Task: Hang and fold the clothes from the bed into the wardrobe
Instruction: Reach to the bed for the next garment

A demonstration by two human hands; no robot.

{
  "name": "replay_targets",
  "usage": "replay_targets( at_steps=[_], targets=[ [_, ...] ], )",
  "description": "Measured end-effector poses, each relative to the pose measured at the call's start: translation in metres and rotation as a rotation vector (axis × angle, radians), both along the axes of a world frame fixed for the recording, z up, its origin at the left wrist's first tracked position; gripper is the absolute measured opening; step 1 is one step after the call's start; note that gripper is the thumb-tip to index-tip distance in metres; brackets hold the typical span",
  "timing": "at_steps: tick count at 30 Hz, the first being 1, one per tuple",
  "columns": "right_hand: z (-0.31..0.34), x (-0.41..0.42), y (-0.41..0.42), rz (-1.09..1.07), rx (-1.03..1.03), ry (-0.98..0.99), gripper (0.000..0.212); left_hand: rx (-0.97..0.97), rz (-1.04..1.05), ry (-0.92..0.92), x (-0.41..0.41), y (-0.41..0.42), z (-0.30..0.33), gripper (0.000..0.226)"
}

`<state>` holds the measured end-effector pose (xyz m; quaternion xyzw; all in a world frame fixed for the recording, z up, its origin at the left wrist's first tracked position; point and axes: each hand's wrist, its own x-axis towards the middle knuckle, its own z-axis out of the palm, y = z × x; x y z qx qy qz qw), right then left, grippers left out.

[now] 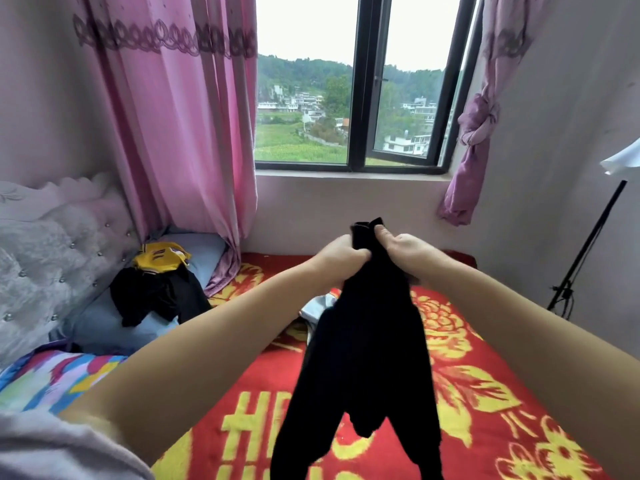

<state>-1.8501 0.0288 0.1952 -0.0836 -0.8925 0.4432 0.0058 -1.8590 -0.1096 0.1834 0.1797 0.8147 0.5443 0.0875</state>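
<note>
The task looks early. Both hands hold up one black garment (360,341) over the bed (485,393); it is neither folded nor on a hanger, and no wardrobe is in view. More clothes wait: a heap of black clothes (159,299) with a yellow piece (159,259) on top lies at the far left on a blue pillow (204,251), and a pale piece (317,308) shows on the red blanket just behind the hanging garment. So, by my judgement, most of the work is left: this garment must be folded or hung, then the rest carried off.

The left hand (341,254) and the right hand (398,247) are raised in the middle of the scene, both arms stretched forward and meeting close together. Each hand is closed round the top edge of the black garment, fingers curled and pinching the cloth, with a small bunch of fabric standing up between them. The hands almost touch. The garment hangs straight down from them toward the near edge, splitting low down into two parts like legs or sleeves; I cannot tell which. Its lower end runs out of the picture, so whether it touches the bed is not shown.

Beyond are a window (353,98) and pink curtains (180,116).
</note>
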Motion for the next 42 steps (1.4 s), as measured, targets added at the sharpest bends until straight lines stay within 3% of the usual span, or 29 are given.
replay_targets(
  at_steps=[4,8,10,12,13,14,16,17,19,21,24,29,32,36,42],
  targets=[
    [0.001,0.010,-0.001,0.163,-0.255,-0.191,0.057,0.195,-0.208,-0.191,0.007,-0.005,0.012,0.022],
    [-0.001,0.018,0.021,0.396,-0.309,-0.095,0.026,0.353,-0.333,-0.288,0.008,-0.018,0.013,0.053],
    [0.004,0.019,0.021,0.389,-0.277,-0.041,0.023,0.125,-0.246,0.090,0.010,-0.014,0.014,0.052],
    [0.009,0.021,0.020,0.379,-0.194,-0.032,0.028,-0.339,-0.107,0.682,0.001,-0.015,0.018,0.062],
    [0.011,0.023,0.020,0.398,-0.149,-0.032,0.028,-0.527,-0.088,0.862,-0.002,-0.016,0.023,0.075],
    [0.013,0.025,0.019,0.429,-0.104,-0.030,0.028,-0.643,-0.122,0.899,-0.005,-0.017,0.029,0.086],
    [0.014,0.030,0.019,0.470,-0.056,-0.011,0.029,-0.704,-0.257,0.693,-0.012,-0.016,0.039,0.096],
    [0.014,0.032,0.019,0.464,-0.056,0.003,0.030,-0.685,-0.329,0.550,-0.015,-0.015,0.042,0.090],
    [0.012,0.033,0.021,0.410,-0.042,0.052,0.033,-0.624,-0.413,0.338,-0.017,-0.012,0.042,0.051],
    [0.005,0.029,0.025,0.317,0.055,0.148,0.032,-0.637,-0.399,0.297,-0.022,-0.002,0.044,0.025],
    [-0.018,0.025,0.044,0.176,0.276,0.163,0.020,-0.785,-0.401,0.408,-0.032,0.022,0.055,0.025],
    [-0.079,0.034,0.104,0.136,0.056,-0.027,0.027,-0.883,-0.510,0.560,-0.046,0.063,0.061,0.010],
    [-0.100,0.039,0.135,0.059,0.073,0.009,0.024,-0.933,-0.543,0.611,-0.059,0.085,0.043,0.014],
    [-0.104,0.038,0.179,-0.123,0.265,0.211,0.028,-0.919,-0.506,0.718,-0.081,0.113,0.027,0.013],
    [-0.075,0.028,0.217,-0.070,0.718,0.175,0.047,-0.904,-0.419,0.905,-0.105,0.131,0.020,0.013]
  ],
)
